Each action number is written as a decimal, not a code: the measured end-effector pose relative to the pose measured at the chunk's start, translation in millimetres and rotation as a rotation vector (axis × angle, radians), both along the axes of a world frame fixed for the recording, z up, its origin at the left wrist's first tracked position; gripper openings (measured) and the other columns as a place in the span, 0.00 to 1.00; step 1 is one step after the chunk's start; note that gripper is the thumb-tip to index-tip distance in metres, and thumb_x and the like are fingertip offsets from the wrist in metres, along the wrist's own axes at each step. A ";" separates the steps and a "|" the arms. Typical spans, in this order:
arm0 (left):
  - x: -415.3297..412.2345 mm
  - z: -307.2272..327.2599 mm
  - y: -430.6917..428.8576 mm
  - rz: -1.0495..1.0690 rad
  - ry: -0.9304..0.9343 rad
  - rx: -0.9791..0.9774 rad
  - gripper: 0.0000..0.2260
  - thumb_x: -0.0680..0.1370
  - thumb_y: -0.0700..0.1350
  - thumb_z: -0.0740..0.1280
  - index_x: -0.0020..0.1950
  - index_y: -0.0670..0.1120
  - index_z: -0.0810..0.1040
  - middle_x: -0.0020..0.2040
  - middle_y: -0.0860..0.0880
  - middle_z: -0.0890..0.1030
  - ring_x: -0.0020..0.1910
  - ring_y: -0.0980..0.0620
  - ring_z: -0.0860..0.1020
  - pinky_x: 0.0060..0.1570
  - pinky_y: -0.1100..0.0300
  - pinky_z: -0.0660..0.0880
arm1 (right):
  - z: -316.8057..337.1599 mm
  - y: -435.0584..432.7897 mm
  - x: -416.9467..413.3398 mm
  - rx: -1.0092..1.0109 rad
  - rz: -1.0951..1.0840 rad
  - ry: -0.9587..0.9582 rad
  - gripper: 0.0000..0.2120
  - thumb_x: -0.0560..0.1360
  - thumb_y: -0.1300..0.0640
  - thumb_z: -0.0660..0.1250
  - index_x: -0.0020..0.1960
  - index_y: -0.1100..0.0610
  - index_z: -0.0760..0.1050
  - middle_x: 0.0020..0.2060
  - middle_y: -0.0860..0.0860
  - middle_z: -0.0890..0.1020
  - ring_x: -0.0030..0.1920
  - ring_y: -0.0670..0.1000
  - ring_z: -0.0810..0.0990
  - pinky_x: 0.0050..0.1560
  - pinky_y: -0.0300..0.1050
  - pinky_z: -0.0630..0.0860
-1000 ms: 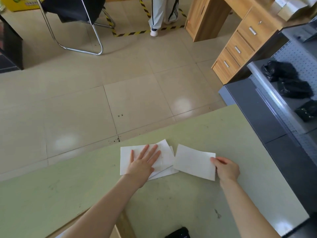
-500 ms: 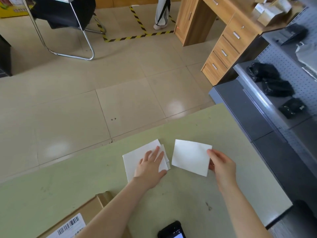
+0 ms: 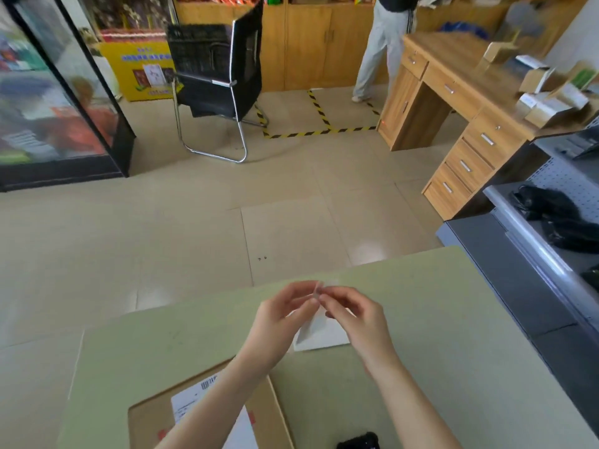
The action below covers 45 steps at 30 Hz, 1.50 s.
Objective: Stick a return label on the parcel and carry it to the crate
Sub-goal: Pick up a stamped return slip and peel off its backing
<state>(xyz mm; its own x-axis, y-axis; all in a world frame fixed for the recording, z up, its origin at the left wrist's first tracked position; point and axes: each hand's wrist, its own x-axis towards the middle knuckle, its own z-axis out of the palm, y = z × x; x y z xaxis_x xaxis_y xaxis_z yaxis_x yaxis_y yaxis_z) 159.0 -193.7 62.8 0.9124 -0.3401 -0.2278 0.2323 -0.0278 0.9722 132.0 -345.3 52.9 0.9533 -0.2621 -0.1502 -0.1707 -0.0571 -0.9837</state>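
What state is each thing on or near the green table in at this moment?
Left hand: raised, fingertips pinching the label's top edge.
Right hand: raised, pinching the same edge.
Label: held up off the table, blurred.
Parcel: flat on the table, closed, already bearing a printed label.
Black phone: lying at the table's near edge.
Desk drawers: shut.

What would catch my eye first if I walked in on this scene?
Probably the two hands, the left hand and right hand, raised together over the green table, pinching a white label between their fingertips. Below them lies more white paper, and a cardboard parcel sits at the near left edge. Farther off, a black chair stands on the tiled floor.
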 end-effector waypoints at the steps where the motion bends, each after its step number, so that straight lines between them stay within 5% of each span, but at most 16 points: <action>1: -4.2 4.1 14.2 0.034 0.002 -0.016 0.08 0.77 0.43 0.69 0.53 0.53 0.83 0.51 0.55 0.86 0.54 0.58 0.83 0.50 0.68 0.76 | 4.4 12.7 -2.7 -0.006 0.040 -0.021 0.05 0.73 0.60 0.71 0.46 0.53 0.84 0.45 0.49 0.86 0.47 0.48 0.83 0.50 0.43 0.79; 4: -20.5 14.2 57.7 0.134 0.019 -0.019 0.06 0.76 0.46 0.70 0.50 0.52 0.85 0.47 0.53 0.87 0.47 0.58 0.84 0.44 0.67 0.78 | 16.8 50.3 -15.6 -0.076 0.164 -0.086 0.11 0.74 0.64 0.69 0.50 0.49 0.83 0.49 0.47 0.85 0.48 0.45 0.83 0.47 0.35 0.77; 8: -49.1 15.6 112.4 0.337 0.054 0.023 0.05 0.76 0.44 0.70 0.43 0.51 0.85 0.40 0.52 0.87 0.37 0.59 0.81 0.36 0.66 0.76 | 27.9 98.2 -37.6 -0.291 0.216 -0.148 0.12 0.72 0.62 0.72 0.50 0.48 0.81 0.46 0.45 0.83 0.44 0.44 0.82 0.47 0.37 0.77; 15: -103.8 18.4 183.3 0.378 0.116 -0.010 0.07 0.74 0.46 0.72 0.36 0.48 0.82 0.33 0.50 0.84 0.30 0.55 0.80 0.28 0.64 0.74 | 45.1 169.9 -77.3 -0.570 0.301 -0.214 0.12 0.71 0.56 0.73 0.54 0.50 0.81 0.49 0.43 0.80 0.51 0.40 0.76 0.53 0.31 0.70; 21: -131.8 18.8 228.1 0.445 0.133 -0.022 0.08 0.75 0.46 0.71 0.35 0.49 0.81 0.32 0.52 0.82 0.32 0.53 0.78 0.33 0.60 0.72 | 49.4 201.4 -93.6 -0.475 0.314 -0.070 0.05 0.71 0.57 0.73 0.46 0.49 0.83 0.36 0.40 0.83 0.40 0.35 0.80 0.39 0.28 0.74; 31: -146.8 13.8 257.5 0.759 0.183 -0.126 0.07 0.78 0.47 0.67 0.44 0.45 0.78 0.41 0.48 0.78 0.44 0.46 0.72 0.45 0.50 0.67 | 46.1 192.5 -118.1 0.204 0.173 0.237 0.08 0.77 0.60 0.66 0.51 0.63 0.80 0.47 0.60 0.85 0.46 0.57 0.84 0.42 0.48 0.79; 38: -146.1 17.5 249.3 0.797 0.152 -0.125 0.07 0.78 0.48 0.67 0.44 0.46 0.78 0.41 0.48 0.78 0.44 0.46 0.72 0.46 0.50 0.68 | 48.9 182.1 -117.7 0.354 0.198 0.238 0.06 0.76 0.61 0.67 0.48 0.62 0.81 0.42 0.58 0.86 0.40 0.54 0.85 0.36 0.45 0.79; 42: -148.6 21.4 241.7 0.766 0.162 -0.110 0.07 0.77 0.48 0.67 0.44 0.46 0.79 0.41 0.48 0.79 0.42 0.47 0.73 0.44 0.51 0.68 | 45.7 172.5 -116.6 0.210 0.170 0.196 0.06 0.76 0.59 0.68 0.44 0.58 0.82 0.42 0.56 0.87 0.41 0.54 0.85 0.36 0.44 0.79; 45: -153.6 24.8 236.4 0.691 0.166 -0.119 0.06 0.76 0.47 0.68 0.41 0.46 0.79 0.39 0.48 0.80 0.39 0.47 0.75 0.40 0.53 0.69 | 43.6 167.8 -117.3 -0.201 0.032 0.065 0.01 0.75 0.59 0.69 0.45 0.54 0.79 0.43 0.50 0.84 0.40 0.49 0.81 0.37 0.32 0.75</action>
